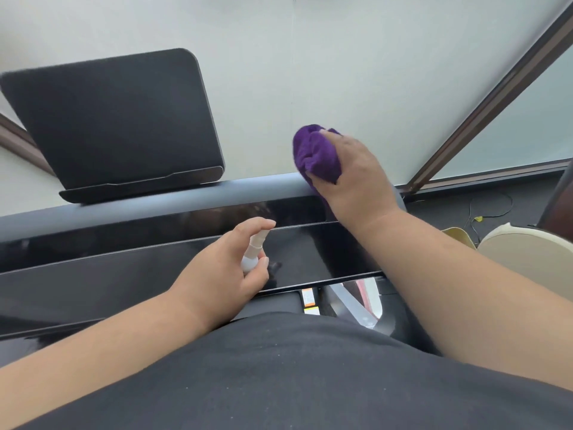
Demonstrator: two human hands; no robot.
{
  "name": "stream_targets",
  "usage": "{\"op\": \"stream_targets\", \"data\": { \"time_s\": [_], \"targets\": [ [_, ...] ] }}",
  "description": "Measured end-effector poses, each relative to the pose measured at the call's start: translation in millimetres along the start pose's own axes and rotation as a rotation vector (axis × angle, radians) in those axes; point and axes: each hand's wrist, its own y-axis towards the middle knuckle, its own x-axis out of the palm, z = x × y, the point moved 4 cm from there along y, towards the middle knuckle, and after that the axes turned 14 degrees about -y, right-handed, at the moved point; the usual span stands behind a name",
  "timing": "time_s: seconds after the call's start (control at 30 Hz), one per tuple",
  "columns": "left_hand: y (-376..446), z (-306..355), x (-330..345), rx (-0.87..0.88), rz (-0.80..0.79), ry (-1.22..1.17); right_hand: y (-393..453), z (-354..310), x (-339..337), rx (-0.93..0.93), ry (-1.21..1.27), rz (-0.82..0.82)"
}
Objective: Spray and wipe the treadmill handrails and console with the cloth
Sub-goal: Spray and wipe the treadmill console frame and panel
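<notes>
My right hand (356,178) presses a bunched purple cloth (314,153) onto the right part of the grey front handrail (155,203). My left hand (226,268) holds a small white spray bottle (254,251) over the glossy black console (124,274), with the forefinger resting on the nozzle top. A dark tilted screen (114,119) stands on its ledge behind the handrail at the left.
A pale wall fills the background, with a brown window frame (483,110) slanting at the right. A beige round-topped object (527,252) and a cable on dark floor lie at the right. Part of the treadmill deck with labels (310,301) shows below the console.
</notes>
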Motion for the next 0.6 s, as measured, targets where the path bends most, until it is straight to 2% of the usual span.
{"op": "stream_targets", "data": {
  "time_s": [0.07,0.13,0.23,0.33,0.5,0.6],
  "targets": [
    [-1.6,-2.7,-2.2,-0.007,0.013,-0.004,-2.2,-35.8,34.0,-0.158,-0.081,-0.179],
    [-2.0,-3.4,-3.4,0.001,0.020,-0.005,-12.4,-54.9,70.4,-0.272,-0.291,-0.363],
    [-3.1,-1.1,-5.1,0.040,0.010,-0.001,-26.3,-48.5,93.3,-0.318,-0.494,-0.415],
    [-3.5,-1.0,-5.6,0.037,-0.007,0.008,-27.1,-27.8,78.5,-0.246,-0.477,-0.407],
    [4.0,12.0,7.8,0.034,-0.068,0.008,-30.5,30.5,38.9,0.052,-0.455,-0.384],
    [6.6,23.9,16.3,0.059,-0.122,0.020,-35.7,51.1,21.6,0.156,-0.498,-0.353]
  ]
}}
